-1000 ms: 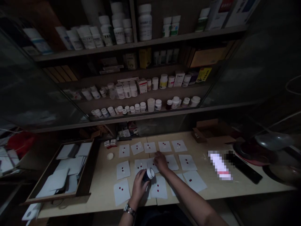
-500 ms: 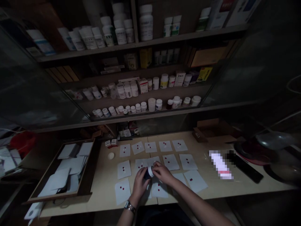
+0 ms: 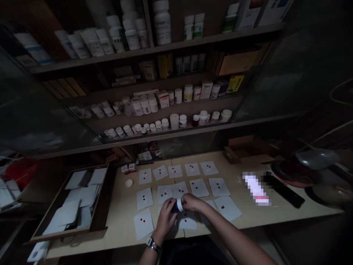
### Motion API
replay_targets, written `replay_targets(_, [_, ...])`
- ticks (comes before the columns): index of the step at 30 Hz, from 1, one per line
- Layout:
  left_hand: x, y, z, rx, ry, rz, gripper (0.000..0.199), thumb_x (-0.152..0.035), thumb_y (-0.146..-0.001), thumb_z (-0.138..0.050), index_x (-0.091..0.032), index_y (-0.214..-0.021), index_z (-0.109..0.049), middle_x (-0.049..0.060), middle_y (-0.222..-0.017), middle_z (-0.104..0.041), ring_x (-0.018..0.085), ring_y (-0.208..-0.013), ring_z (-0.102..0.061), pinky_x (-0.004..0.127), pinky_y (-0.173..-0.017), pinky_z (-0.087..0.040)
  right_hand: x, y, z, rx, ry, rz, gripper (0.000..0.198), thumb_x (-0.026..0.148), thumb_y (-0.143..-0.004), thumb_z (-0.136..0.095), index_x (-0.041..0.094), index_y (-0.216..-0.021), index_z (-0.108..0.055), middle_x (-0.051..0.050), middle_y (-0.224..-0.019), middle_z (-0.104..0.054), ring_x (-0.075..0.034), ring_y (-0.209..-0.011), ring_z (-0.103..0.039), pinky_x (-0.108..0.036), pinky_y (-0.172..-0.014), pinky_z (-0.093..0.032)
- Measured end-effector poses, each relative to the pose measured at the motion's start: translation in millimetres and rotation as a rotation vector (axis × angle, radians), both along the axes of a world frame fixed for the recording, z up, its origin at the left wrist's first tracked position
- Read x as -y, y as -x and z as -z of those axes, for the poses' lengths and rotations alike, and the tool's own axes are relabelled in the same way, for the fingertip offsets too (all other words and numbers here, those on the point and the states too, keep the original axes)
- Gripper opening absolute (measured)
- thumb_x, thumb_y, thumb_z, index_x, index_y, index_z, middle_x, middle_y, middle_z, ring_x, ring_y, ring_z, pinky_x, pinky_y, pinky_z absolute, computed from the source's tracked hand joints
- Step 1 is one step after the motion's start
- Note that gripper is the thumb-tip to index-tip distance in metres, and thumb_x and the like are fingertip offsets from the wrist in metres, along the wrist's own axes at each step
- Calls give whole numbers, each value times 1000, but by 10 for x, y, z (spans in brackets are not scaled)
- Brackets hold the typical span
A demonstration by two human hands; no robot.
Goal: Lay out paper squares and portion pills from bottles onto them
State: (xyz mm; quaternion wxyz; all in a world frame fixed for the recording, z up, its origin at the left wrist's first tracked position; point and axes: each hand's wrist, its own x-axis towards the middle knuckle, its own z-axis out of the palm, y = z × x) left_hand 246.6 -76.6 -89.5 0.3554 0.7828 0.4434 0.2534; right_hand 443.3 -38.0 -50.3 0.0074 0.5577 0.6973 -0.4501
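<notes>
My left hand [image 3: 166,218] is wrapped round a small dark blue pill bottle [image 3: 180,204] with a white top, tilted to the right above the table. My right hand [image 3: 192,202] is closed at that white top; whether its fingers grip the top or something small is hidden. Around and beneath both hands lie several squares of white paper [image 3: 145,198] in rough rows. Most carry red pills [image 3: 142,221], and some also bear pale tablets. The sheets under my hands are partly covered.
An open wooden drawer [image 3: 106,206] with stacked paper juts out at left. A round white lid [image 3: 128,183] and small boxes [image 3: 129,168] sit near it. At right are a cardboard box [image 3: 234,156] and a dark phone [image 3: 286,194]. Medicine shelves [image 3: 160,138] rise behind.
The bottle has shifted slightly right between my hands. My right hand has moved slightly right and its fingers are curled more tightly beside the white top. The view has shifted a little.
</notes>
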Motion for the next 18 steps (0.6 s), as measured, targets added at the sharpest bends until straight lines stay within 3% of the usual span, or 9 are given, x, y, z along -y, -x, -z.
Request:
replay_targets(2, [14,-2,14,17,8,-12,54,-14,-79,-57,-24,-132,-47,13,-129,-51,25,-121,-47,47,-102,-40,25,7,16,-37,-17,23,23,8,-62,-56,16,-75,-74,-1,-63,-67,-14,-61,-57,-20,-56,-36])
replay_targets(5, [2,7,27,44,14,-70,54,-14,-79,-57,-22,-131,-47,13,-129,-52,25,-121,-47,46,-102,-39,65,5,36,-200,-199,78,19,12,-69,-54,17,-71,-72,-3,-73,-69,-16,-74,-60,-22,-67,-40])
replay_targets(8, [-30,35,28,46,30,-135,54,-14,-77,-58,-22,-130,-48,12,-128,-53,25,-120,-48,45,-102,-39,57,-23,107,-315,-360,272,24,19,-80,-47,17,-78,-71,-7,-86,-70,-18,-84,-61,-24,-75,-42])
replay_targets(11, [-51,66,36,31,50,-168,54,-13,-76,-57,-22,-129,-49,11,-127,-54,25,-119,-49,45,-102,-39,-14,-36,264,-132,-370,426,29,22,-86,-42,16,-87,-70,-9,-90,-70,-19,-85,-62,-25,-75,-41])
replay_targets(15, [-58,66,62,14,52,-180,55,-12,-75,-57,-21,-129,-50,12,-127,-54,25,-120,-49,45,-103,-39,-109,50,521,146,-294,319,27,20,-86,-43,17,-86,-70,-9,-92,-70,-19,-88,-62,-25,-74,-38])
replay_targets(18, [-64,50,69,3,25,-183,55,-12,-75,-56,-20,-128,-50,12,-126,-55,25,-118,-50,44,-103,-39,-140,140,643,209,-270,295,24,17,-85,-45,17,-86,-69,-9,-92,-70,-18,-88,-62,-24,-73,-37])
